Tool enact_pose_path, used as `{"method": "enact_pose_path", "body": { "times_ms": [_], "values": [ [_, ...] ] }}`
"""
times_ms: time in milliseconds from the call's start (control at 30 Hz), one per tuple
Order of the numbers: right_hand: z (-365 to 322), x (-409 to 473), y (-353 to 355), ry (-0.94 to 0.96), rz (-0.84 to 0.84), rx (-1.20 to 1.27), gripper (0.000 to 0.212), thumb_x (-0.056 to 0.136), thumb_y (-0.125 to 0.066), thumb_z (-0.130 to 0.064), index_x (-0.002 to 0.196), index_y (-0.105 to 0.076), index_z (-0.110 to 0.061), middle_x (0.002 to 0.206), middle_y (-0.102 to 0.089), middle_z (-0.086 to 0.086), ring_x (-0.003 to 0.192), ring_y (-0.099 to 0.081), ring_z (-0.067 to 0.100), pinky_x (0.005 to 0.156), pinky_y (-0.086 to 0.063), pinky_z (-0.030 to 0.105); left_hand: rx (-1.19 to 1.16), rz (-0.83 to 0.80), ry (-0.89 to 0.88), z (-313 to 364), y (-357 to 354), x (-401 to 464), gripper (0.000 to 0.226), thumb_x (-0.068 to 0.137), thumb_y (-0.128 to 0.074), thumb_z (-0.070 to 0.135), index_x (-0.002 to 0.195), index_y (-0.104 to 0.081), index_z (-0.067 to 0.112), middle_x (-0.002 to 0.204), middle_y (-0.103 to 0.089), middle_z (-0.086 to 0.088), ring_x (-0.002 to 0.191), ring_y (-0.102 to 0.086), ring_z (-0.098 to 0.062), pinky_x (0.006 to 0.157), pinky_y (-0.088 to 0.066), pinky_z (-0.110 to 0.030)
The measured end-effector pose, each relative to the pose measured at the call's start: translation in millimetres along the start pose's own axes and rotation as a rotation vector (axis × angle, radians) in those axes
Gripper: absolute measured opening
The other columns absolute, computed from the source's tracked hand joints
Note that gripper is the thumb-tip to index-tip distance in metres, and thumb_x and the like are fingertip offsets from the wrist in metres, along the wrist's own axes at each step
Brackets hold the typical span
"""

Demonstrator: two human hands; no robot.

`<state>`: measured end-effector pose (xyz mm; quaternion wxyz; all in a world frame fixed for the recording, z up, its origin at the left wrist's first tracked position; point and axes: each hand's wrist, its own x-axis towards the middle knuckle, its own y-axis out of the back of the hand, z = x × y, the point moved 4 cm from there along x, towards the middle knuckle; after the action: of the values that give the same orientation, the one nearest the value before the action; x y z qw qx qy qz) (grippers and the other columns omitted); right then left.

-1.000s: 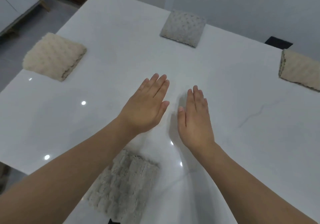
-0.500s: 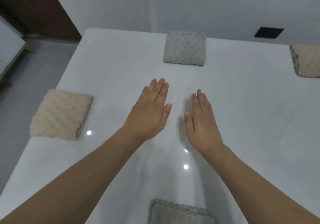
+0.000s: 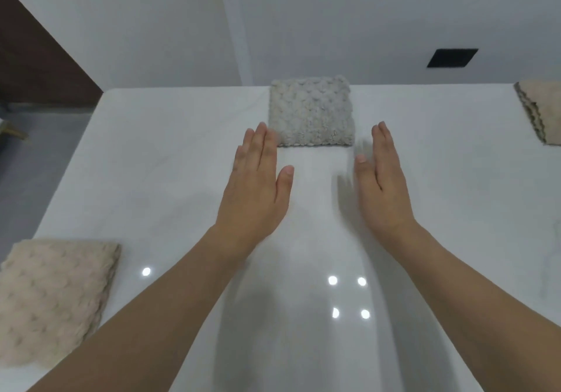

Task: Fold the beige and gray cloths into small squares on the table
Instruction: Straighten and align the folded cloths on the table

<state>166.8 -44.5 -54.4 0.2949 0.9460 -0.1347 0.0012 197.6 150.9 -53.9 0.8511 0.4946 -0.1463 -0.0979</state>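
Head view: the gray cloth (image 3: pixel 311 111), already a small square, lies straight ahead at the far edge of the counter (image 3: pixel 182 179), between and just beyond both sets of fingertips. Left hand (image 3: pixel 254 191) and right hand (image 3: pixel 383 182) are flat, fingers straight, holding nothing, about equally near; neither clearly touches it

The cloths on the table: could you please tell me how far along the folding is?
Done: the gray cloth and both beige cloths lie as folded squares. In hand: nothing; left hand and right hand hover open. Left: nothing unfolded is visible.
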Motion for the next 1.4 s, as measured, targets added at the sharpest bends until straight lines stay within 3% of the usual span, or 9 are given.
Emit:
{"method": "enact_pose_path", "body": {
  "times_ms": [200, 400, 567, 800, 867, 967, 1033, 1200, 1400],
  "values": [
    [7, 66, 5, -0.113, 0.017, 0.271, 0.05, 0.105, -0.034, -0.026, 0.154, -0.022, -0.02, 0.159, -0.019, -0.014, 0.142, -0.015, -0.007, 0.11, -0.01, 0.007, -0.307, 0.026, 0.16, -13, -7, 57, 0.061, 0.106, -0.023, 0.042, 0.158, -0.003, 0.018, 0.165, 0.004, 0.009, 0.149, 0.011, -0.001, 0.116, 0.006, -0.016],
    [11, 107, -10, -0.144, -0.012, 0.391, 0.05, 0.105, -0.037, -0.03, 0.152, -0.026, -0.021, 0.158, -0.022, -0.013, 0.143, -0.018, -0.004, 0.121, -0.013, 0.027, -0.51, 0.056, 0.227, -26, -10, 100, 0.059, 0.105, -0.028, 0.046, 0.158, -0.012, 0.025, 0.164, -0.007, 0.016, 0.146, -0.001, 0.008, 0.114, 0.0, -0.011],
    [3, 115, -23, -0.147, -0.079, 0.438, 0.052, 0.105, -0.035, -0.034, 0.153, -0.022, -0.022, 0.159, -0.018, -0.015, 0.143, -0.015, -0.005, 0.121, -0.01, 0.026, -0.759, 0.058, 0.287, -30, -15, 115, 0.062, 0.1, -0.033, 0.057, 0.155, -0.022, 0.032, 0.16, -0.019, 0.022, 0.144, -0.016, 0.01, 0.123, -0.016, -0.033],
    [-3, 117, -37, -0.085, -0.086, 0.341, 0.052, 0.105, -0.031, -0.034, 0.154, -0.019, -0.019, 0.161, -0.013, -0.011, 0.145, -0.009, -0.004, 0.12, -0.005, 0.021, -0.898, 0.008, 0.27, -23, -24, 129, 0.064, 0.1, -0.038, 0.055, 0.155, -0.029, 0.023, 0.16, -0.029, 0.01, 0.146, -0.024, 0.0, 0.123, -0.02, -0.037],
    [-2, 117, -38, -0.069, -0.078, 0.329, 0.052, 0.106, -0.03, -0.035, 0.154, -0.019, -0.019, 0.161, -0.013, -0.01, 0.145, -0.008, -0.004, 0.119, -0.005, 0.02, -0.902, -0.004, 0.262, -21, -27, 127, 0.065, 0.099, -0.036, 0.055, 0.155, -0.027, 0.024, 0.16, -0.027, 0.014, 0.144, -0.023, 0.005, 0.123, -0.019, -0.035],
    [-2, 118, -40, -0.032, -0.077, 0.238, 0.051, 0.106, -0.028, -0.032, 0.154, -0.017, -0.017, 0.162, -0.011, -0.007, 0.146, -0.006, -0.002, 0.114, -0.002, 0.01, -0.813, 0.029, 0.24, -16, -25, 125, 0.058, 0.104, -0.032, 0.049, 0.155, -0.024, 0.024, 0.161, -0.022, 0.016, 0.145, -0.016, 0.007, 0.124, -0.012, -0.03],
    [-1, 120, -44, 0.016, -0.075, 0.059, 0.052, 0.106, -0.028, -0.029, 0.154, -0.016, -0.012, 0.163, -0.009, -0.002, 0.147, -0.004, 0.004, 0.111, 0.001, 0.007, -0.607, 0.01, 0.197, -15, -25, 129, 0.054, 0.106, -0.029, 0.041, 0.156, -0.022, 0.02, 0.164, -0.016, 0.01, 0.148, -0.009, 0.002, 0.122, -0.005, -0.024],
    [2, 120, -61, 0.114, -0.054, -0.526, 0.057, 0.103, -0.025, -0.028, 0.152, -0.019, -0.001, 0.161, -0.01, 0.014, 0.149, -0.009, 0.026, 0.122, -0.007, 0.036, 0.04, -0.147, -0.042, -39, -31, 128, 0.061, 0.105, -0.021, 0.044, 0.158, -0.013, 0.015, 0.166, -0.006, 0.0, 0.152, 0.0, -0.011, 0.123, -0.001, -0.031],
    [4, 111, -58, 0.015, -0.026, -0.645, 0.059, 0.102, -0.016, -0.036, 0.154, -0.013, -0.009, 0.162, -0.01, 0.011, 0.149, -0.011, 0.024, 0.121, -0.006, 0.041, 0.161, -0.125, -0.053, -40, -33, 122, 0.062, 0.104, -0.018, 0.045, 0.158, -0.009, 0.016, 0.166, -0.006, -0.001, 0.152, -0.003, -0.015, 0.124, -0.002, -0.038]
  ]
}}
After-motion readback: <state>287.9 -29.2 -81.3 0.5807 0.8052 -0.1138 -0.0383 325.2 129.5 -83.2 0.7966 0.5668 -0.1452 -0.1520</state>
